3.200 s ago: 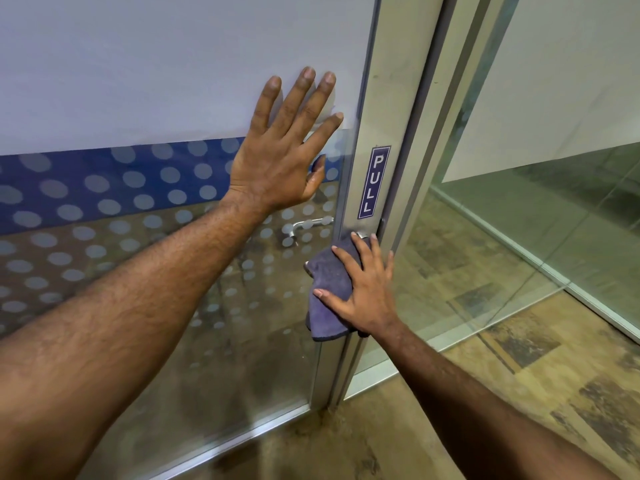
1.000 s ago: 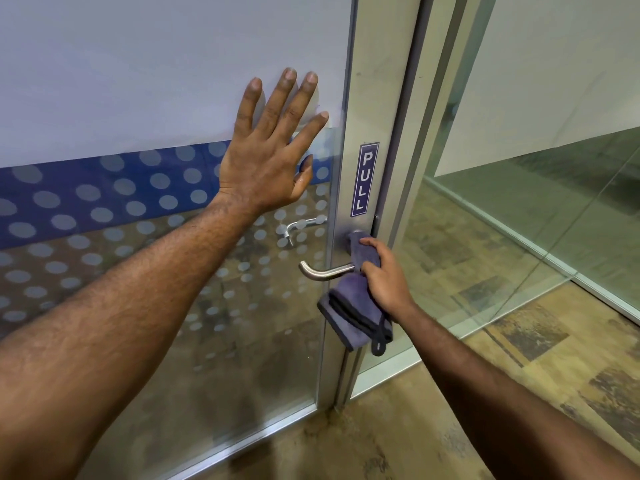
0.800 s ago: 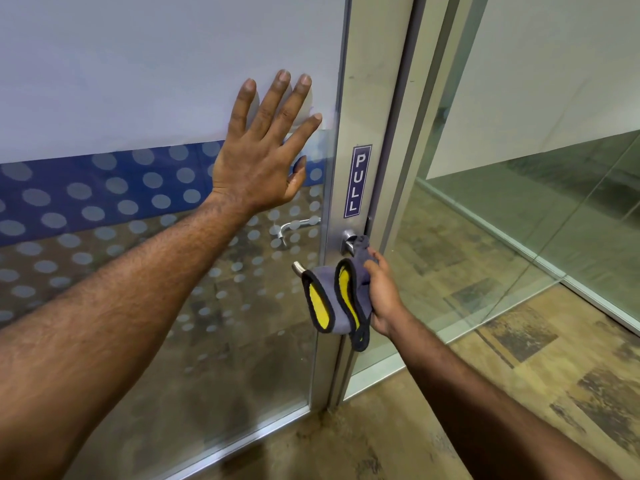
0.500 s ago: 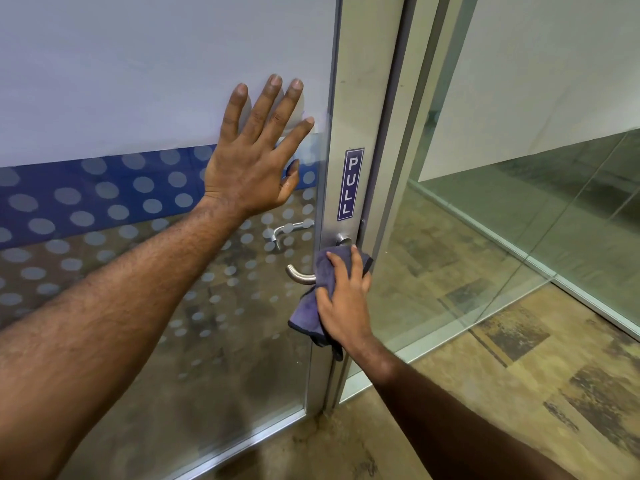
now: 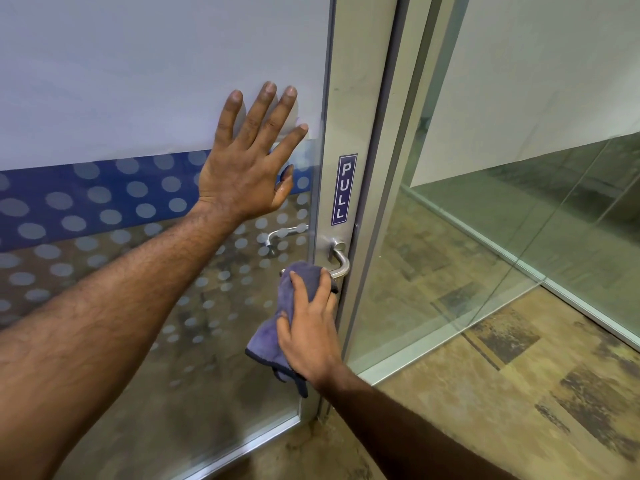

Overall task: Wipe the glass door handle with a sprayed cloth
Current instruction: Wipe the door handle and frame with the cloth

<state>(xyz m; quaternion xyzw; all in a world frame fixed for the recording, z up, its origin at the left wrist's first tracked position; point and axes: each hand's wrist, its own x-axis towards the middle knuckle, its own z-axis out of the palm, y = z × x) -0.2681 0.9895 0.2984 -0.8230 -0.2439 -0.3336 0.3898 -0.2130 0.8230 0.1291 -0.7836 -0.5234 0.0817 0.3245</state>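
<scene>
One right hand (image 5: 311,337) is pressing one purple cloth (image 5: 268,337) around one door handle (image 5: 341,263); one left hand (image 5: 247,161) is lying flat, fingers spread, holding nothing, against the glass door (image 5: 138,81).

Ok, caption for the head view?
Right hand presses purple cloth over door handle; left hand flat on glass.

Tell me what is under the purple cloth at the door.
The lever of the door handle: only its bend and base show. The cloth, pressed by the right hand, covers its free end.
</scene>
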